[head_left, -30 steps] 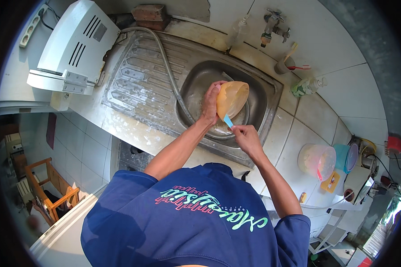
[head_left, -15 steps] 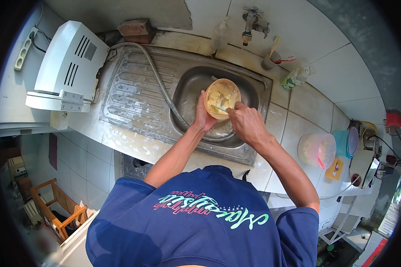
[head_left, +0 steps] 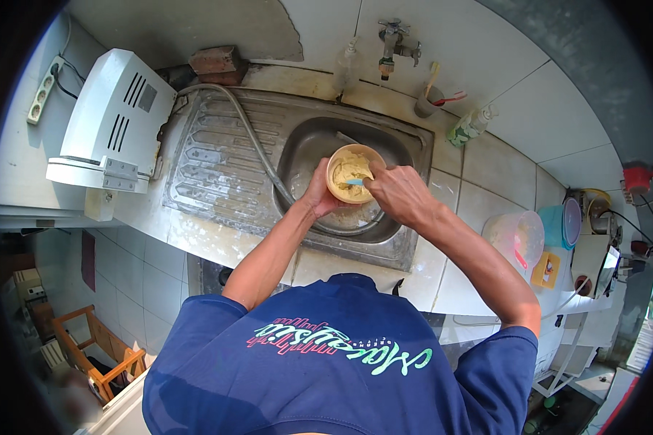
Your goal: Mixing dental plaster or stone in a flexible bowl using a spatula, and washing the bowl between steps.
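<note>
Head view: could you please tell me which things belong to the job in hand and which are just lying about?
In use, seemingly:
orange bowl, in the left grip
blue spatula, in the right grip
pale yellow paste

Lying about, apparently:
grey hose
white appliance
brick
green pump bottle
small cup

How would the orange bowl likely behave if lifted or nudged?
The orange bowl looks fairly stiff: its rim appears round in the grip of the left hand. It is probably light, since that hand alone cradles it. The pale mixture inside likely clings rather than sloshes, as it lies in uneven smears.
</note>
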